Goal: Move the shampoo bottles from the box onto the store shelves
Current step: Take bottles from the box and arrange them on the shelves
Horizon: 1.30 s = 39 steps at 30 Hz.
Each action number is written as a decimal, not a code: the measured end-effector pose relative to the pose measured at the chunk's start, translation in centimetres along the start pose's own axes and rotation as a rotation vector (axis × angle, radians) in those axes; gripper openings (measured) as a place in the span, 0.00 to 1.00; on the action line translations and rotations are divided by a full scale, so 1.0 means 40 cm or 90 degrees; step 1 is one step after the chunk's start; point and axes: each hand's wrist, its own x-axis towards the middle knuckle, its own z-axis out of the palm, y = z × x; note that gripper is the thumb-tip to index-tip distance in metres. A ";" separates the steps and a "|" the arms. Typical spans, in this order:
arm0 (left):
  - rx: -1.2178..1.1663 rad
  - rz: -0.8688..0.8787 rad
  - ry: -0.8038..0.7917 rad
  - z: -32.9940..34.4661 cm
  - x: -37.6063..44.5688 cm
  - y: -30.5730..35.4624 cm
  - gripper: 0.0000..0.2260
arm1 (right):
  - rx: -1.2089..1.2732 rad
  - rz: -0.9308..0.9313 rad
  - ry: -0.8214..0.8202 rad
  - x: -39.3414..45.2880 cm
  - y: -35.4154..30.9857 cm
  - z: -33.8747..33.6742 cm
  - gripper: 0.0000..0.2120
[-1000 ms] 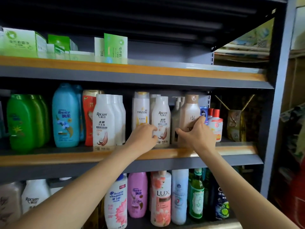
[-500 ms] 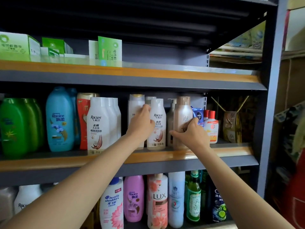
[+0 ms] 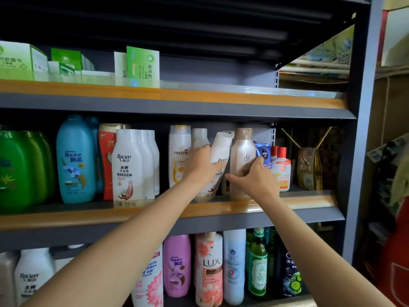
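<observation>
On the middle shelf point(image 3: 287, 201) my left hand point(image 3: 200, 166) grips a white Raclen shampoo bottle point(image 3: 221, 151), which leans to the right with its cap against a beige bottle point(image 3: 242, 156). My right hand point(image 3: 254, 177) holds that beige bottle low on its body, thumb in front and fingers round its right side. A Pantene bottle point(image 3: 178, 151) stands just left of my left hand, partly hidden by it. The box is not in view.
More Raclen bottles point(image 3: 128, 167), a blue Rejoice bottle point(image 3: 75, 160) and green bottles point(image 3: 20, 169) fill the shelf's left. A Nivea pack point(image 3: 264, 154) and small red-capped bottles point(image 3: 282, 171) stand right of my hands. Bottles crowd the lower shelf; green cartons point(image 3: 142, 66) sit above.
The white Raclen bottle stood upright and now tilts right under my left hand, which has slid up its side. My right hand stays on the beige bottle.
</observation>
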 end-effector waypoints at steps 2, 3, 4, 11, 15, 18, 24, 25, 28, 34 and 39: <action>-0.074 -0.005 0.024 -0.026 -0.014 0.002 0.14 | -0.002 -0.002 -0.007 0.003 0.000 -0.002 0.29; -0.115 -0.013 0.042 -0.048 -0.016 0.001 0.14 | 0.004 0.001 -0.009 0.004 0.001 -0.003 0.28; -0.148 -0.016 0.063 -0.074 -0.018 0.000 0.14 | 0.015 0.006 -0.010 0.005 0.002 -0.003 0.28; -0.146 -0.010 0.064 -0.197 -0.026 -0.067 0.13 | 0.039 0.020 -0.004 -0.004 -0.024 0.010 0.27; -0.177 -0.042 0.051 -0.226 -0.037 -0.099 0.13 | 0.054 0.017 -0.033 -0.013 -0.056 0.029 0.26; -0.170 -0.033 0.049 -0.236 -0.043 -0.102 0.13 | 0.065 0.015 -0.040 -0.021 -0.082 0.046 0.27; -0.184 -0.045 0.039 -0.236 -0.044 -0.119 0.12 | 0.135 0.003 -0.095 -0.012 -0.140 0.090 0.23; -0.190 -0.047 0.037 -0.236 -0.044 -0.122 0.12 | 0.144 0.001 -0.100 -0.010 -0.150 0.097 0.24; -0.200 -0.041 0.023 -0.237 -0.048 -0.132 0.12 | 0.130 0.010 -0.101 -0.003 -0.170 0.113 0.30; -0.226 -0.020 0.004 -0.246 -0.057 -0.147 0.11 | 0.061 -0.011 -0.009 -0.032 -0.183 0.114 0.27; -0.304 0.009 0.007 -0.271 -0.071 -0.146 0.10 | 0.308 -0.165 -0.016 -0.102 -0.256 0.063 0.20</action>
